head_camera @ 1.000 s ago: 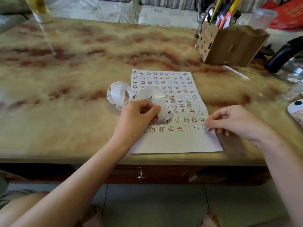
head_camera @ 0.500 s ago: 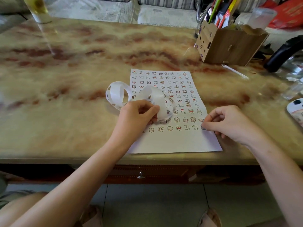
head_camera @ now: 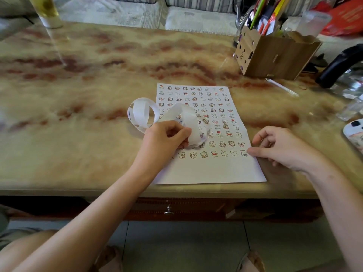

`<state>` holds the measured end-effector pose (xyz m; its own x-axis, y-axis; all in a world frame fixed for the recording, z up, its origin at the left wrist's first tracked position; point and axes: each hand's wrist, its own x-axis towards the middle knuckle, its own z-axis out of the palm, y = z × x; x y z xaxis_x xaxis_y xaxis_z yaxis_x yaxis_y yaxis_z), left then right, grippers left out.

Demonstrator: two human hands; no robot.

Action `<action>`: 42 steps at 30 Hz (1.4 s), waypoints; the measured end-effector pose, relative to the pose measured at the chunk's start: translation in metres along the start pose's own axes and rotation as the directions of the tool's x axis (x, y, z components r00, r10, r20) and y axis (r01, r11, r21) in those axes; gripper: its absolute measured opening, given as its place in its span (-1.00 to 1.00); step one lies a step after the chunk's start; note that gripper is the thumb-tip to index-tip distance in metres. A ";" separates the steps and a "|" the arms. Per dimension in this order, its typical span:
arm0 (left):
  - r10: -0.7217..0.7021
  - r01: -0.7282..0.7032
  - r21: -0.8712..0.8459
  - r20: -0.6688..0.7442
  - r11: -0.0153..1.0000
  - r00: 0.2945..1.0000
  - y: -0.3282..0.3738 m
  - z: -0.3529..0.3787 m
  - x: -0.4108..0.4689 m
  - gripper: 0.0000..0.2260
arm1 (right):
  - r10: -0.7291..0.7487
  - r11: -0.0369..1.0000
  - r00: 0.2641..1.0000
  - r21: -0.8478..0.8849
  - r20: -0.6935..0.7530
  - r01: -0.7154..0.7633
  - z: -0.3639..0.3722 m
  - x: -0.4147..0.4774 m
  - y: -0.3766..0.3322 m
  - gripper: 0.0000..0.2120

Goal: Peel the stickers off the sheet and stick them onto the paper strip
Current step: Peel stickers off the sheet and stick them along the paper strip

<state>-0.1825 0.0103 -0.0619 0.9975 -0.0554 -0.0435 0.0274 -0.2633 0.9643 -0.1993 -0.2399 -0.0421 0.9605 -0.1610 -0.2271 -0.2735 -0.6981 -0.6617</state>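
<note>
Hands at centre frame: your left hand grips the curled paper strip over the sticker sheet; your right hand, fingers curled, pinches a bottom-row sticker.

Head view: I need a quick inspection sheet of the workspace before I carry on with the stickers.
Surface: marbled beige-and-red stone table, glossy.
Job's things: white sticker sheet of small cartoon stickers lies flat near the front edge; curled white paper strip loops over its left side.
Clutter: brown cardboard pen holder far right; tall clear container with yellowish contents far left; black curved handle at the right edge.
Hands: left hand grips the strip; right hand has its thumb and forefinger at the last sticker of the bottom row, grip unclear.
Cables: nothing seen.
Surroundings: striped cushions behind; grey tiled floor below.
</note>
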 end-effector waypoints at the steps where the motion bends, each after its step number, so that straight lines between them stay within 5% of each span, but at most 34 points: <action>1: 0.000 0.000 0.001 0.002 1.000 1.000 0.000 0.000 0.000 -0.83 | 0.003 1.000 1.000 0.011 0.005 -0.003 0.000 0.000 -0.001 -0.78; 6: 0.008 -0.008 -0.008 0.006 1.000 1.000 -0.001 0.000 0.001 -0.82 | 0.018 1.000 0.999 0.007 0.045 -0.019 0.002 0.002 0.001 -0.75; 9: 0.024 -0.024 -0.019 0.004 1.000 1.000 0.000 -0.001 0.001 -0.82 | -0.025 0.999 0.998 0.020 -0.049 0.026 0.004 0.006 0.003 -0.83; 13: 0.038 -0.041 -0.101 -0.024 0.994 0.999 0.005 -0.006 0.000 -0.84 | -0.267 0.931 0.919 0.170 -0.290 0.324 0.017 0.002 -0.015 -0.88; 18: 0.091 -0.099 -0.097 -0.084 0.990 0.992 0.009 -0.011 0.003 -0.84 | -0.491 0.790 0.819 0.244 -0.298 0.562 0.044 -0.015 -0.049 -0.93; 34: 0.137 -0.146 -0.162 -0.062 0.976 0.989 0.013 -0.018 0.002 -0.75 | -0.516 0.726 0.806 0.350 -0.291 0.592 0.082 -0.010 -0.074 -0.84; 42: 0.108 -0.108 -0.101 -0.007 0.989 0.994 0.011 -0.020 0.001 -0.89 | -0.517 0.728 0.806 0.346 -0.289 0.592 0.082 -0.007 -0.070 -0.89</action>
<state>-0.1798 0.0266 -0.0464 0.9951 -0.0771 0.0627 -0.0742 -0.1572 0.9848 -0.1912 -0.1330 -0.0524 0.9302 0.0294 0.3658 0.3510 -0.3622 -0.8635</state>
